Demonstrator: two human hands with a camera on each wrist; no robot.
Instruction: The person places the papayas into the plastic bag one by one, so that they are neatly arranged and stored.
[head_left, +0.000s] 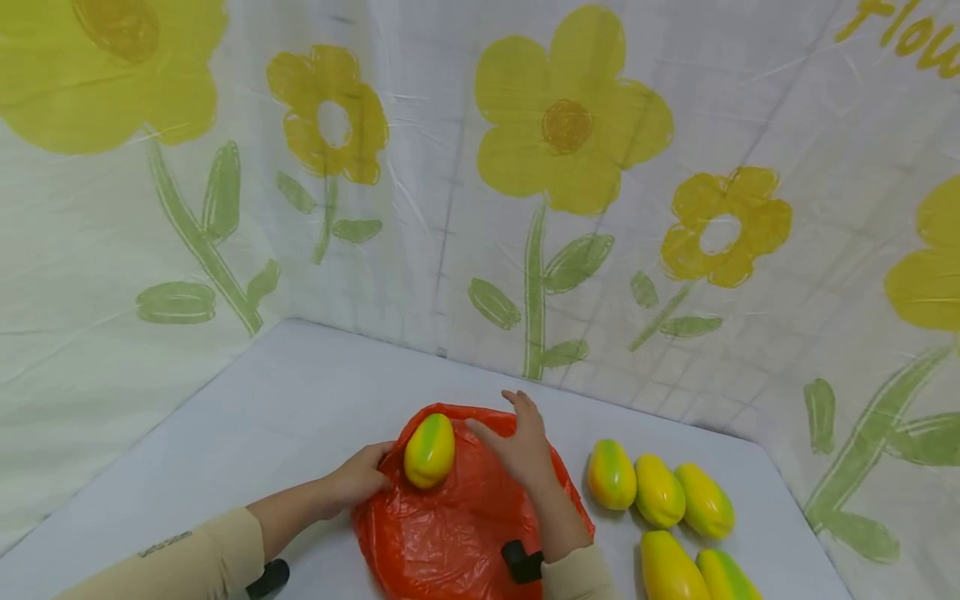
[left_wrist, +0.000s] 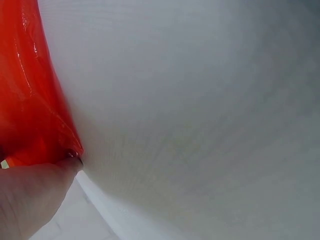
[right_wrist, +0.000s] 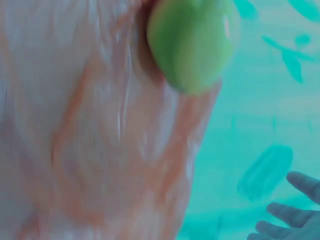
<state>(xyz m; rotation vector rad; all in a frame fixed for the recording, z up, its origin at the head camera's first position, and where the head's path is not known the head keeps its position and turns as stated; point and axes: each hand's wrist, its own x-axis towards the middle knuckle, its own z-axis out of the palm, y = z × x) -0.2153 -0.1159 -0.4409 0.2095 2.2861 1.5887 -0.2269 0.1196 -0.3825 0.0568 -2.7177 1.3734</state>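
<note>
A red plastic bag [head_left: 450,533] spreads open on the white table in the head view. My left hand [head_left: 358,479] grips its left rim; in the left wrist view the thumb [left_wrist: 35,192] presses on the red plastic [left_wrist: 30,95]. One glossy yellow fruit with a green stripe [head_left: 430,452], papaya-like in shape, is at the upper left of the bag's mouth. Whether it rests on the plastic or is in the air I cannot tell. My right hand [head_left: 525,446] hovers over the bag's right rim, fingers spread, apart from the fruit and holding nothing.
Several similar yellow-green fruits, among them one fruit [head_left: 612,475] with an orange tint, lie on the table [head_left: 300,392] right of the bag. A curtain [head_left: 420,275] with printed yellow flowers hangs behind the table. Dark straps are on both wrists.
</note>
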